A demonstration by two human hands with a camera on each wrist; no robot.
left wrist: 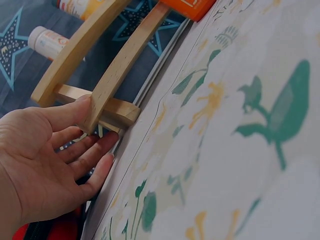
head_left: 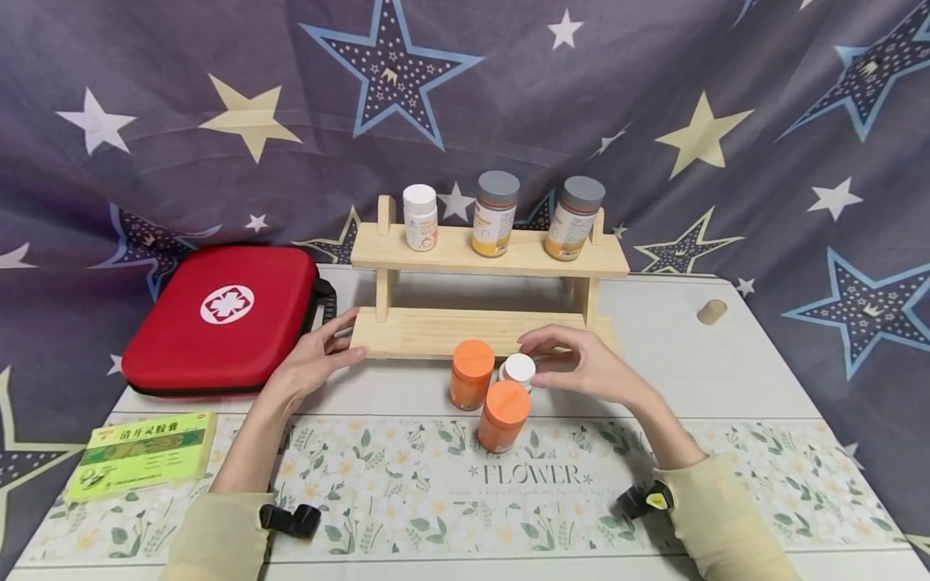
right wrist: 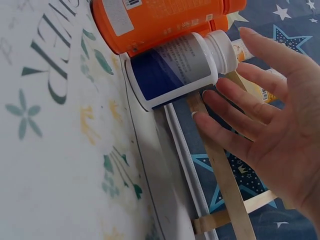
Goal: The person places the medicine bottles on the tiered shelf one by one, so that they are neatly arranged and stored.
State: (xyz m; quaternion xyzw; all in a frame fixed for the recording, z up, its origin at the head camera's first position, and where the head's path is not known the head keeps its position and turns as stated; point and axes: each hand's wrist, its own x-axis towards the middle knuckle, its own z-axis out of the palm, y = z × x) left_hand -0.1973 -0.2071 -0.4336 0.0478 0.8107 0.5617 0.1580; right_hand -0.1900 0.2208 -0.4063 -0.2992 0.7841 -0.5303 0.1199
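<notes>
A two-tier wooden shelf [head_left: 465,332] stands at the table's back. My left hand [head_left: 308,363] holds its left end; in the left wrist view the thumb [left wrist: 75,111] lies against the lower board and the fingers reach behind it. A white-capped bottle [head_left: 519,369] with a blue and silver label [right wrist: 172,70] stands before the shelf between two orange bottles [head_left: 472,375] [head_left: 504,415]. My right hand [head_left: 581,363] is beside the white-capped bottle, its fingers spread and loosely bent, fingertips right by the cap [right wrist: 225,51].
On the upper tier stand a small white bottle [head_left: 421,218] and two grey-lidded bottles [head_left: 496,214] [head_left: 574,218]. At left lie a red first-aid case [head_left: 218,323] and a green medicine box [head_left: 141,456]. A small tan cylinder [head_left: 712,312] lies at back right.
</notes>
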